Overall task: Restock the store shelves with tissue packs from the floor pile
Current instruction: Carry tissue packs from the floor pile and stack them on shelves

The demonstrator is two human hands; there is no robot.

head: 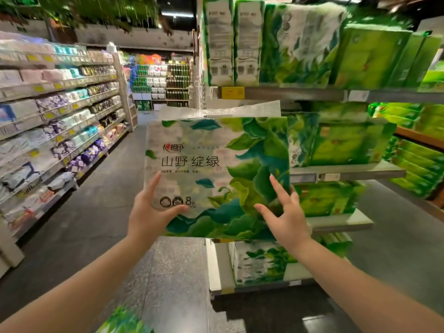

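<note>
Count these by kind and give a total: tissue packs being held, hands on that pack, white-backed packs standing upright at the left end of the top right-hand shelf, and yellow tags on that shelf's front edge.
held tissue pack: 1
hands on it: 2, left hand and right hand
upright white-backed packs: 2
yellow tag: 1
Total: 6

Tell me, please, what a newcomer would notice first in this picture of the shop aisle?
First comes the large flat tissue pack printed with green leaves, held up in the centre before the shelves. The left hand grips its lower left corner, and the right hand touches its lower right with spread fingers. To the right, grey metal shelves carry similar green packs.
</note>
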